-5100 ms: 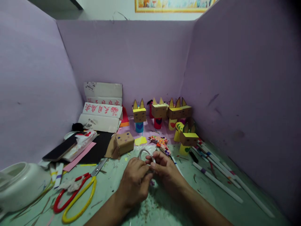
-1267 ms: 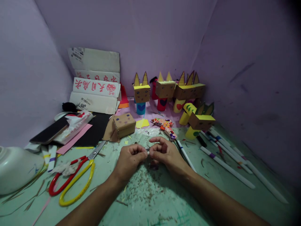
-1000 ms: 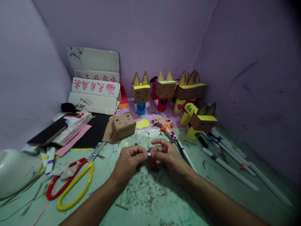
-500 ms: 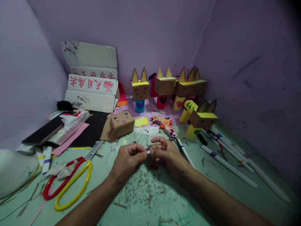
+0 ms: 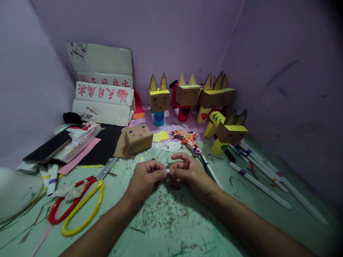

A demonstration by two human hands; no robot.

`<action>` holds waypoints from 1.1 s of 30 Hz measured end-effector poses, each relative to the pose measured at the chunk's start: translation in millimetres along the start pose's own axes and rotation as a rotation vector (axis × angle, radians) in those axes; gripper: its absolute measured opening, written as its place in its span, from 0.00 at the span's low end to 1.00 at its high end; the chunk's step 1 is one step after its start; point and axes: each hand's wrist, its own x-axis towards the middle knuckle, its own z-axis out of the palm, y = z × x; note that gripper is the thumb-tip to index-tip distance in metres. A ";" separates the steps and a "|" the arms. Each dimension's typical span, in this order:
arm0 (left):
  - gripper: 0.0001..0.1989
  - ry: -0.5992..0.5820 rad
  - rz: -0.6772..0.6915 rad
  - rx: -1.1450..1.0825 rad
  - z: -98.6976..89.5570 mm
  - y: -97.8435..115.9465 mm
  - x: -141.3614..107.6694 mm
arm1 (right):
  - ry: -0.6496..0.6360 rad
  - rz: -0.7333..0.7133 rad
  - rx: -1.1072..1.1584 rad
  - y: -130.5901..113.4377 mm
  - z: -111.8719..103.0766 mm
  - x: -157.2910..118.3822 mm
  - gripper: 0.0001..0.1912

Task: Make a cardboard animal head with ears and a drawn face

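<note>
My left hand (image 5: 148, 178) and my right hand (image 5: 189, 175) meet above the middle of the green table (image 5: 171, 228). Between their fingertips is a tiny white piece (image 5: 168, 171), too small to name. Thumb and index finger of my left hand pinch its left side. The right hand pinches its right side, other fingers loosely curled. Just beyond the hands lies a hot glue gun (image 5: 187, 139) wrapped in flowery paper. A small cardboard box (image 5: 139, 138) with dark dots sits beyond my left hand.
Red-and-yellow scissors (image 5: 80, 203) lie open on the left, near a black phone (image 5: 48, 145) and folded white cardboard (image 5: 103, 107). Several box-headed paper figures (image 5: 160, 101) stand along the back. White marker-like sticks (image 5: 259, 185) lie on the right. Scraps litter the table.
Both hands stay almost in place, with the white piece between the fingertips slightly turned. The whole view has shifted a little; nothing else has moved.
</note>
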 end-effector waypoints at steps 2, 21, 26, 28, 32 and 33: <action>0.08 0.025 0.050 0.049 1.3 -1.2 -1.9 | 0.014 -0.005 -0.001 0.0 -0.1 -0.3 0.23; 0.08 0.197 0.740 0.596 2.7 -11.0 -12.4 | 0.123 -0.144 -0.163 -1.7 6.7 -2.0 0.21; 0.08 0.173 0.683 0.631 1.5 -8.7 -14.0 | 0.099 -0.261 -0.338 2.7 6.1 -2.9 0.18; 0.08 0.161 0.675 0.643 0.8 -8.8 -14.8 | 0.074 -0.347 -0.438 5.2 4.0 -3.6 0.17; 0.08 0.133 0.679 0.658 0.0 -10.1 -14.1 | 0.010 -0.490 -0.584 8.2 -0.1 -5.6 0.15; 0.08 0.128 0.682 0.658 -0.2 -10.4 -13.7 | 0.000 -0.503 -0.595 8.6 -0.6 -5.8 0.16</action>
